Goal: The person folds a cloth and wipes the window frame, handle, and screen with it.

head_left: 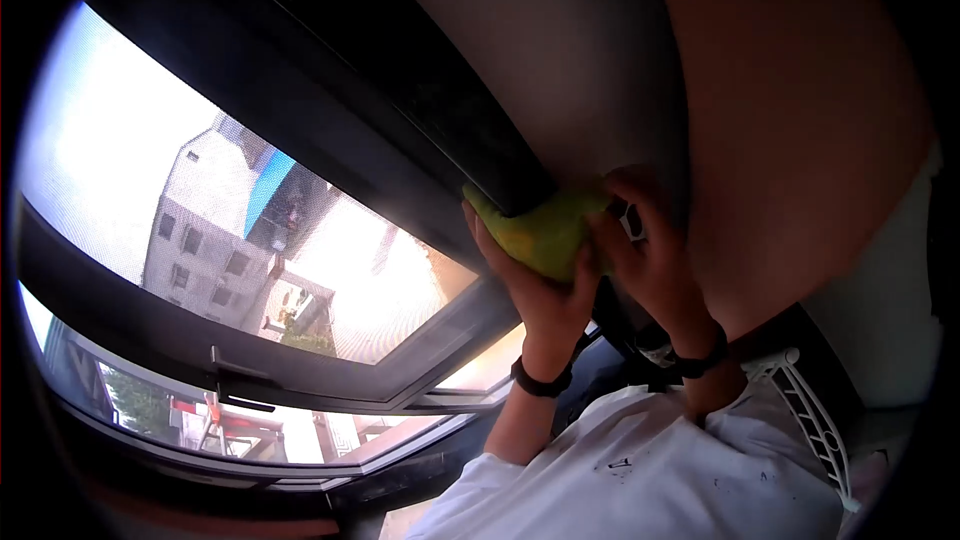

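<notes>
A green cloth (545, 235) with a yellowish patch is bunched against the lower end of a dark frame edge (480, 130). My left hand (535, 290) presses on the cloth from the left, its fingers curled up along the side. On the other side, my right hand (645, 255) pinches the cloth's right end between bent fingers. Both hands touch the same cloth, close together. A dark band circles each wrist. The cloth hides part of the frame edge and some fingertips.
To the left is a dark-framed window (300, 360) with a mesh screen and a handle (240, 390); buildings show outside. A brown panel (790, 130) fills the upper right. A white wire rack (810, 420) stands by my right elbow.
</notes>
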Demonstrator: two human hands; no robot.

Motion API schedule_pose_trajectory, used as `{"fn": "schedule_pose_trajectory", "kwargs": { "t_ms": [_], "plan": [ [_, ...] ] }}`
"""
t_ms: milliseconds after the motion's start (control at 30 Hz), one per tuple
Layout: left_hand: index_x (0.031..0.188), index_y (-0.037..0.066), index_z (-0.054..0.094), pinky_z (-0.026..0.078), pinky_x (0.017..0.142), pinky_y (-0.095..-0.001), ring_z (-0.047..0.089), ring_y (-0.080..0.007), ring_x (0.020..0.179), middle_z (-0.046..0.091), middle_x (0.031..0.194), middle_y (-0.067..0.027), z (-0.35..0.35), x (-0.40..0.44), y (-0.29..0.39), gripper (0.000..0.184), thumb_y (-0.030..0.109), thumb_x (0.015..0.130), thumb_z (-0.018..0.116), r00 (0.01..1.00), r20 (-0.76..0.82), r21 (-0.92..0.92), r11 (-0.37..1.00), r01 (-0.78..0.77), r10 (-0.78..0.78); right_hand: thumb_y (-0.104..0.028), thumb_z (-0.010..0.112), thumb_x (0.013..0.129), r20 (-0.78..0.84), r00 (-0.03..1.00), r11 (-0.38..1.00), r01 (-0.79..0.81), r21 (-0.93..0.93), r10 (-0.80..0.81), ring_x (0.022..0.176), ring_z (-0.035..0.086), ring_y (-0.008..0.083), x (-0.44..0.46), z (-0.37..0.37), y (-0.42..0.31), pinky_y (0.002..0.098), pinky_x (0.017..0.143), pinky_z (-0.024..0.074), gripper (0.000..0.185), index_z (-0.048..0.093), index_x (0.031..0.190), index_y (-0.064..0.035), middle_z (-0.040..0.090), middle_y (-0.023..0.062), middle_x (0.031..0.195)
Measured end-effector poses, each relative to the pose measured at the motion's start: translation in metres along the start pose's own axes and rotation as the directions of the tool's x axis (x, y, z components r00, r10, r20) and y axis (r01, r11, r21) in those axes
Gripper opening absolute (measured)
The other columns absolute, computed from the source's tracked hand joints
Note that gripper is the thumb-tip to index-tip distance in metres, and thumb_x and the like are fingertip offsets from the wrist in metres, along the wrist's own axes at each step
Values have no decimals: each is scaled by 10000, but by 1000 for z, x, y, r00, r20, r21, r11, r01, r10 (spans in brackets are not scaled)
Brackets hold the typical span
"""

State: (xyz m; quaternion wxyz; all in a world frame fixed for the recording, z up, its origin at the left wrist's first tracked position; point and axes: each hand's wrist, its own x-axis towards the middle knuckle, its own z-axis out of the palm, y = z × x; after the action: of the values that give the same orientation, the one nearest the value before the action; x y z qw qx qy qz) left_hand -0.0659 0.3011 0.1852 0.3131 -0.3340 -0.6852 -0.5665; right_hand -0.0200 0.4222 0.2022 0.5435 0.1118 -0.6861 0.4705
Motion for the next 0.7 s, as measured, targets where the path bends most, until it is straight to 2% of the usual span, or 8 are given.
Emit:
{"fn": "schedule_pose_trajectory", "kwargs": {
  "t_ms": [67, 133, 200, 267, 467, 533, 600, 700],
  "plan": [
    [1451, -53, 96, 129, 1138, -478, 123, -400, 1423, 99, 1519, -287, -9, 11, 3, 955, 227, 762, 694, 995, 55, 105, 990, -92, 87, 34, 635, 788, 15, 999, 999, -33, 5, 33, 776, 590, 235, 2, 1, 5, 302, 658, 477, 283, 583, 1059, -33, 583, 113, 946],
    [1452, -45, 111, 137, 1137, -484, 125, -406, 1424, 109, 1521, -287, -9, 19, 7, 963, 247, 758, 711, 996, 64, 101, 992, -74, 67, 40, 624, 788, 40, 998, 999, -46, 10, 45, 781, 597, 234, 10, 0, 6, 298, 659, 480, 277, 600, 1053, -37, 589, 107, 940],
    [1459, -30, 110, 148, 1137, -485, 124, -409, 1425, 94, 1529, -281, -5, 20, 6, 986, 279, 755, 728, 990, -8, 168, 976, -141, 144, 54, 603, 788, 105, 957, 959, -276, 60, 269, 800, 610, 228, 15, 0, 2, 295, 676, 487, 280, 628, 1047, -49, 601, 106, 947],
    [1465, -17, 98, 152, 1139, -487, 113, -409, 1428, 72, 1538, -276, -2, 14, -1, 1013, 300, 749, 742, 989, -18, 215, 967, -140, 147, 51, 604, 790, 84, 969, 968, -239, 71, 233, 796, 614, 228, 13, 3, 4, 292, 677, 488, 283, 629, 1052, -52, 605, 107, 938],
    [1469, -13, 63, 142, 1141, -496, 89, -416, 1434, 35, 1543, -281, 0, -27, -28, 1057, 321, 742, 752, 998, 46, 93, 994, -50, 46, 36, 616, 805, 54, 972, 973, -228, -35, 230, 752, 627, 227, -26, 1, 18, 292, 660, 492, 267, 624, 1058, -50, 619, 111, 891],
    [1474, -17, 60, 165, 1140, -477, 111, -401, 1435, 34, 1545, -278, -2, -33, -29, 1063, 279, 730, 759, 997, 71, 80, 997, -21, 15, 27, 618, 813, 63, 965, 967, -251, -53, 254, 743, 632, 226, -37, -3, 21, 293, 655, 493, 259, 622, 1061, -49, 623, 112, 880],
    [1482, -14, 62, 193, 1138, -449, 137, -382, 1435, 41, 1550, -265, -6, -34, -25, 1060, 241, 722, 756, 987, 137, -97, 990, 99, -85, 13, 618, 827, 69, 948, 950, -309, -46, 312, 752, 644, 216, -38, -1, 22, 292, 648, 496, 253, 614, 1072, -50, 631, 115, 895],
    [1492, -4, 59, 204, 1140, -424, 138, -354, 1441, 30, 1560, -243, -18, -38, -25, 1050, 192, 724, 748, 977, 193, -47, 993, 105, -94, -23, 626, 844, 33, 941, 939, -339, 65, 337, 733, 648, 207, -38, 3, 23, 292, 636, 500, 233, 605, 1074, -53, 646, 119, 914]
  ]
}}
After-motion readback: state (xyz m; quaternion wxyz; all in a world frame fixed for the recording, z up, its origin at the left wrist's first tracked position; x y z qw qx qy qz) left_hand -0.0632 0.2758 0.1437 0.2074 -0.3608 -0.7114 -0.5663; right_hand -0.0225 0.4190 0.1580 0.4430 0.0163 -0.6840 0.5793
